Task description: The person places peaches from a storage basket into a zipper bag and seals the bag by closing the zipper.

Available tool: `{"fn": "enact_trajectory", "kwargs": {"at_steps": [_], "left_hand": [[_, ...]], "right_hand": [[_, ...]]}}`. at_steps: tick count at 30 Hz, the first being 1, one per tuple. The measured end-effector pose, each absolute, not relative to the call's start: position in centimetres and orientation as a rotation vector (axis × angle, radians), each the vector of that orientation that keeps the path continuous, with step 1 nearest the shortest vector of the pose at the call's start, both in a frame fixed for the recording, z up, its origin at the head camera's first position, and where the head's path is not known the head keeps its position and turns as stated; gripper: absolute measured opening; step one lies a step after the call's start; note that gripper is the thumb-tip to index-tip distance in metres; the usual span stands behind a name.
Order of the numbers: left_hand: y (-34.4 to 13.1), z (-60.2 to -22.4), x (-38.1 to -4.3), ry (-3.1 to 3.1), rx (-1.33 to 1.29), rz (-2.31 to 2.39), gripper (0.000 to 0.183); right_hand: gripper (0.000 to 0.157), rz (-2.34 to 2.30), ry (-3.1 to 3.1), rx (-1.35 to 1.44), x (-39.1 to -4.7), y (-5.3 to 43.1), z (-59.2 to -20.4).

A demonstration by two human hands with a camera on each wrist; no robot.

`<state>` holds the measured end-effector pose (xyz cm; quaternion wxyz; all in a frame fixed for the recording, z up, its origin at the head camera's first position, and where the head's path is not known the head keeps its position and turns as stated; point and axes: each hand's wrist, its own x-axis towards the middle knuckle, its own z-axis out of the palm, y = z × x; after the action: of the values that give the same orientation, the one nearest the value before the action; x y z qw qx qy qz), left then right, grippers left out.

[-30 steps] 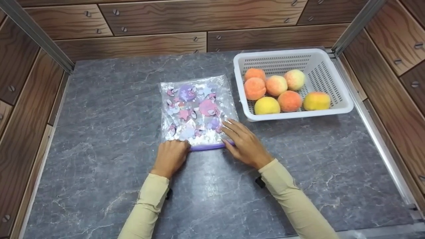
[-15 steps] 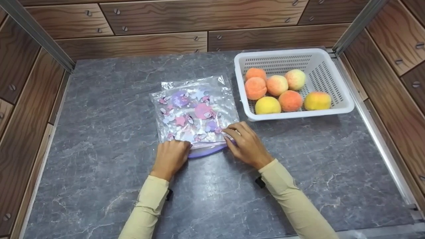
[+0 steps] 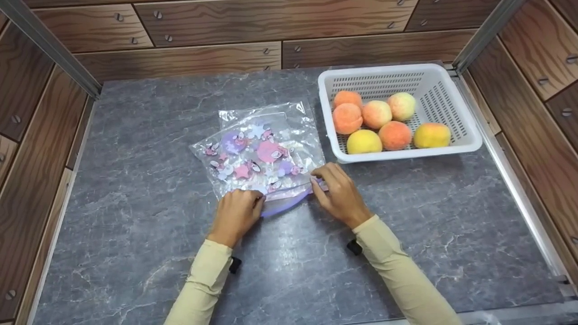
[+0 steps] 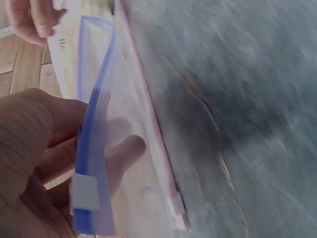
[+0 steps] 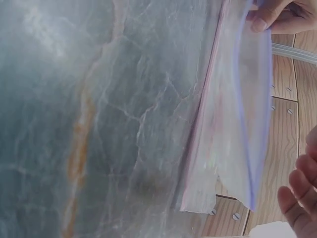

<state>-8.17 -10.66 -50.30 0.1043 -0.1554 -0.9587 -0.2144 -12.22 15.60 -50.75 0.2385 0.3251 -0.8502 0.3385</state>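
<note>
A clear slider zip bag (image 3: 241, 170) with purple and pink prints lies askew over another clear bag (image 3: 300, 110). Its purple zip edge (image 4: 96, 104) gapes apart near the front. My left hand (image 3: 235, 214) pinches that edge close to the white slider (image 4: 85, 192); some of its fingers show through the film in the left wrist view. My right hand (image 3: 341, 194) hovers by the other end of the edge, its fingers (image 5: 302, 186) loosely bent and apart from the film in the right wrist view. A pink zip strip (image 4: 151, 111) runs along the lower bag, against the tabletop.
At the back right stands a white perforated basket (image 3: 406, 156) holding several peaches (image 3: 395, 135). The grey marbled tabletop (image 3: 135, 203) is bounded by wood-patterned walls (image 3: 216, 22) and metal posts. Bare tabletop extends left and in front of the bags.
The upper bag has swung left and forward off the lower one, and its purple edge has spread apart. The right hand's fingers have drawn back from lying flat on the bag.
</note>
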Motion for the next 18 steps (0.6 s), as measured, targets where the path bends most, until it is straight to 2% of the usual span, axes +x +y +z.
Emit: {"fn": "enact_trajectory", "kwargs": {"at_steps": [7, 18], "left_hand": [[-9.6, -49.6, -8.1, -2.85, -0.379, -0.807, 0.008], [-8.3, -49.6, -8.0, -2.814, -0.345, -1.048, 0.009]], "right_hand": [[0.016, 0.986, -2.389, 0.754, -12.0, 15.8, -51.2], [0.017, 1.063, -2.502, 0.536, -11.9, 16.1, -51.6]]}}
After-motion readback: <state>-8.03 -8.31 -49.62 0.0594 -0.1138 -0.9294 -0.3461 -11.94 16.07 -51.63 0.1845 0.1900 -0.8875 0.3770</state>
